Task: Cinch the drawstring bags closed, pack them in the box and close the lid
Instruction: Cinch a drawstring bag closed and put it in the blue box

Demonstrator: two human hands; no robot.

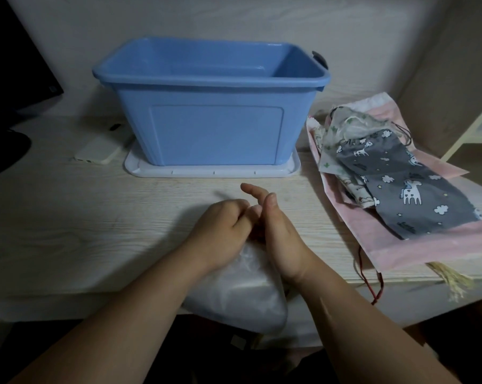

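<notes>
The left grip (223,221) is curled, the right grip (280,231) half straight, over the bag (242,295); whether anything is held cannot be told. Its mouth should be drawn shut evenly.

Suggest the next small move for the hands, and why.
Probably finish pulling the white bag shut. The left hand and right hand both sit at its top end, near the edge of the desk; the cord is hidden, so I can't confirm it's closed. The blue box stands open on its lid, ready for it.
</notes>
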